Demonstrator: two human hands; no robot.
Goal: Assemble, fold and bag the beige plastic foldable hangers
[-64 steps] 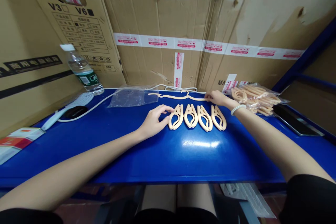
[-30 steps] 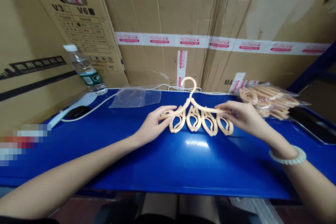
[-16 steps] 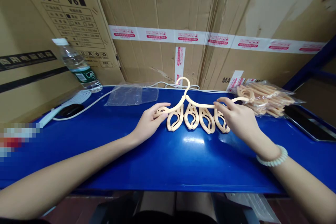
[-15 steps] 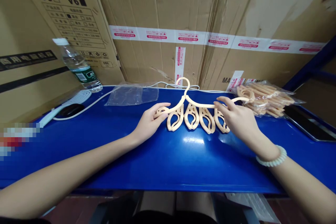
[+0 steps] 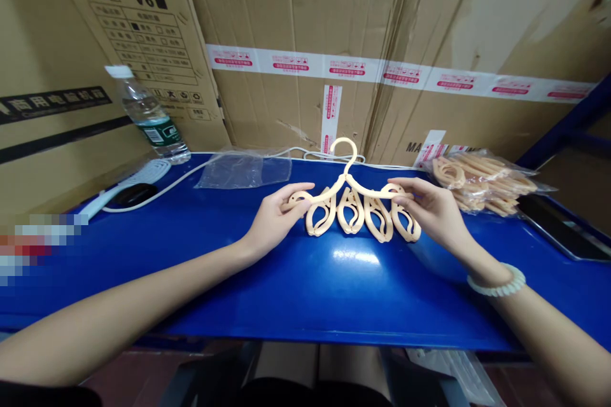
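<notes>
A cream folding clothes hanger (image 5: pixel 344 181) is held up over the blue table, its hook pointing upward. My left hand (image 5: pixel 274 216) pinches the left arm's end between thumb and fingers. At the other end, my right hand (image 5: pixel 427 206) grips the right arm, which is folded inward at its tip. Several folded hangers lie in a row on the table just below: one (image 5: pixel 321 216) beside my left fingers, others (image 5: pixel 351 213) (image 5: pixel 379 221) in the middle, and one (image 5: pixel 405 222) under my right hand.
Plastic-bagged hangers (image 5: pixel 487 181) lie at the right, by a dark phone (image 5: pixel 563 229). An empty clear bag (image 5: pixel 243 168), white cable (image 5: pixel 191 175), black object (image 5: pixel 131 194) and tilted water bottle (image 5: pixel 150 117) are at the left. Cardboard boxes (image 5: pixel 286 13) stand behind the blue table (image 5: pixel 305 292).
The hanger's right arm, stretched outward past my right hand before, is now folded in at its end. My right hand has closed its thumb and fingers on that end.
</notes>
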